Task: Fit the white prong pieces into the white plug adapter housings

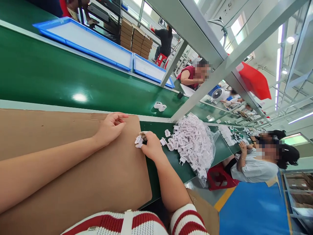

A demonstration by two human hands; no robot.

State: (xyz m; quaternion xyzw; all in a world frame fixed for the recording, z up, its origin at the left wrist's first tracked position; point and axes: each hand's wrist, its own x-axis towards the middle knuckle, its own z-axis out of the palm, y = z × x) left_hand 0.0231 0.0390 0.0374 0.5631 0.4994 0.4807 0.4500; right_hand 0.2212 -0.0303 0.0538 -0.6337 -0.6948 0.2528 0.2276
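My right hand (153, 147) is closed around a couple of small white plastic plug housings (139, 141) over the right edge of a brown cardboard sheet (117, 176). Something brownish covers its fingertips. My left hand (112, 128) is over the sheet near its far edge, fingers loosely bent and apart, with nothing visible in them. To the right of my right hand, a big heap of similar white plug housings (189, 140) spills from a clear plastic bag (210, 143). A few loose ones lie on the green table between the heap and my hand.
Two white housings (160, 106) stand on the green conveyor belt (102, 88) beyond the sheet. Blue-rimmed trays (90, 42) lie farther back. A metal post (190, 98) rises by the heap. At the right, a co-worker (254, 163) sits by more white parts (227, 134).
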